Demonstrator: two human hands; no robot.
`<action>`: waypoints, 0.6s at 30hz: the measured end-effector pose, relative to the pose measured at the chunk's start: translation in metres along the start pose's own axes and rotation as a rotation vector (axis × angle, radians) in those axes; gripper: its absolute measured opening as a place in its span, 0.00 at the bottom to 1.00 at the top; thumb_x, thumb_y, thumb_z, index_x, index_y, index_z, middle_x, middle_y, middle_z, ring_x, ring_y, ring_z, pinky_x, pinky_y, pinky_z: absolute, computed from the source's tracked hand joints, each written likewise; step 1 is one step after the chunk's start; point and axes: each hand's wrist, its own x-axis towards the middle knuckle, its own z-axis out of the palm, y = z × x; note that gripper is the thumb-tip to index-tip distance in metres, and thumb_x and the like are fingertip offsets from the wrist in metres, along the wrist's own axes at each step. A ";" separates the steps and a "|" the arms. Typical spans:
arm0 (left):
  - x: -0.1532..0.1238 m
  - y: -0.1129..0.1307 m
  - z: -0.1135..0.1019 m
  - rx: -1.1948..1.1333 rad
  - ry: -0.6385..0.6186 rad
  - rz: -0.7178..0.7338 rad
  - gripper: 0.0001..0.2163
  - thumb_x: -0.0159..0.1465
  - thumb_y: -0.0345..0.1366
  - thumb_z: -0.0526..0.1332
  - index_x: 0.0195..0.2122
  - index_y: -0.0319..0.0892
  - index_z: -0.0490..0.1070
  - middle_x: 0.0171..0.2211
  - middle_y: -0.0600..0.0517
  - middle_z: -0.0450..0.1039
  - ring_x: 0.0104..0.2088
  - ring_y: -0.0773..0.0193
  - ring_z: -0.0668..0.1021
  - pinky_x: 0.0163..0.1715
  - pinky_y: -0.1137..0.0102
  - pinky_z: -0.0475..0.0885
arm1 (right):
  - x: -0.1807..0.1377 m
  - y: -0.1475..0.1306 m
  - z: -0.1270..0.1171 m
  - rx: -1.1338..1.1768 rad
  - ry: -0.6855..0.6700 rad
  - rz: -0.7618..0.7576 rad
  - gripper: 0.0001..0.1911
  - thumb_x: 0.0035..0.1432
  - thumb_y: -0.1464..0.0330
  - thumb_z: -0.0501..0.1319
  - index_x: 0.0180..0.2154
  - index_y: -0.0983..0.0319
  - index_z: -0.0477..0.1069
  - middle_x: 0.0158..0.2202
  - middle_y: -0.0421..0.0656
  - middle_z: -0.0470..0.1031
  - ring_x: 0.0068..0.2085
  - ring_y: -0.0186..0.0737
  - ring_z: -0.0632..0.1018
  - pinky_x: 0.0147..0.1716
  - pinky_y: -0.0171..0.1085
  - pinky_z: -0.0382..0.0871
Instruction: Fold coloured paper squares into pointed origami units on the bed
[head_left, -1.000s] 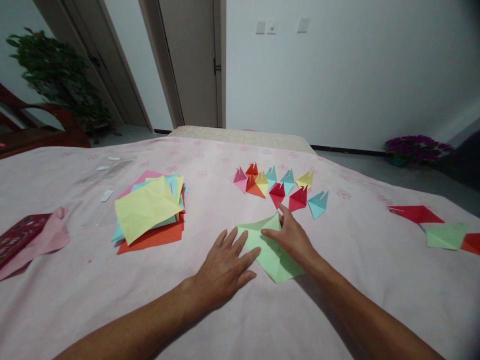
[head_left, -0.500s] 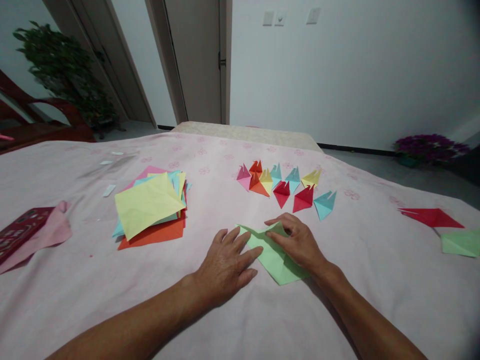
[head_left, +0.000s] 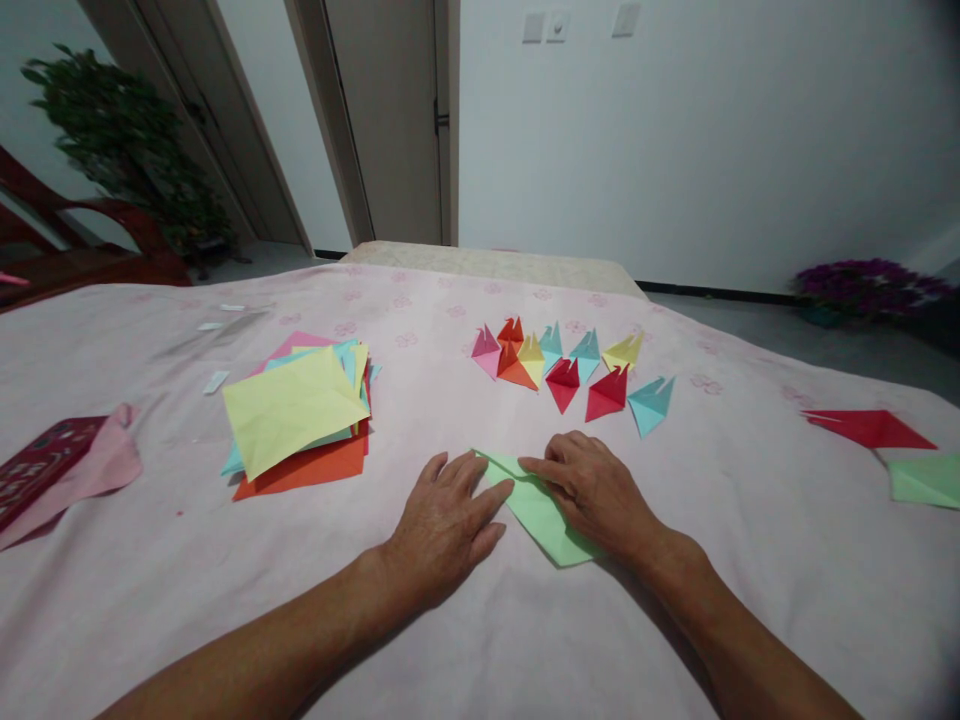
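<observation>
A sheet of light green origami paper (head_left: 551, 520) lies on the tablecloth, its upper edge folded over in a narrow flap. My left hand (head_left: 450, 520) rests with fingers spread, the fingertips touching the paper's left corner. On the right side, my right hand (head_left: 592, 490) has bent fingers closed on the folded edge and presses it down; its thumb is mostly hidden. Beyond the hands stand several small folded paper birds, among them a red bird (head_left: 607, 393) and a light blue bird (head_left: 651, 405).
At left lies a stack of coloured paper (head_left: 296, 410), yellow on top. A dark red packet (head_left: 49, 465) with pink paper sits farther left. A red folded piece (head_left: 870, 429) and another green paper (head_left: 926, 480) lie at far right. Pink floral cloth (head_left: 420, 650) covers the table.
The raised flap of the green paper has been brought down flat. My right hand has gone from holding the flap up to pressing on it. My left hand has barely moved.
</observation>
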 end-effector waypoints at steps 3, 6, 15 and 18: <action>0.000 0.000 0.002 0.003 0.002 0.000 0.20 0.67 0.42 0.57 0.61 0.52 0.63 0.57 0.44 0.65 0.59 0.51 0.66 0.60 0.48 0.58 | 0.000 -0.008 -0.003 -0.060 -0.048 0.024 0.12 0.65 0.67 0.58 0.49 0.54 0.75 0.35 0.44 0.70 0.39 0.42 0.69 0.38 0.40 0.60; 0.000 -0.001 0.002 0.012 0.000 -0.005 0.21 0.67 0.40 0.57 0.61 0.51 0.63 0.58 0.43 0.64 0.59 0.52 0.67 0.60 0.49 0.57 | -0.004 -0.012 0.000 -0.129 -0.053 0.030 0.14 0.64 0.69 0.60 0.50 0.54 0.74 0.36 0.44 0.71 0.40 0.42 0.69 0.39 0.40 0.61; 0.002 -0.006 0.000 0.061 0.012 -0.088 0.21 0.66 0.39 0.58 0.60 0.42 0.61 0.58 0.42 0.66 0.61 0.51 0.65 0.63 0.49 0.54 | -0.012 -0.013 0.012 -0.186 0.002 -0.003 0.15 0.62 0.71 0.62 0.51 0.56 0.72 0.38 0.45 0.72 0.40 0.43 0.70 0.41 0.40 0.63; 0.003 -0.007 0.002 0.076 0.031 -0.108 0.24 0.66 0.40 0.58 0.62 0.40 0.57 0.57 0.42 0.66 0.60 0.52 0.65 0.63 0.49 0.52 | -0.012 -0.015 0.011 -0.189 0.004 -0.005 0.15 0.62 0.71 0.63 0.50 0.57 0.73 0.38 0.45 0.72 0.40 0.43 0.70 0.40 0.40 0.63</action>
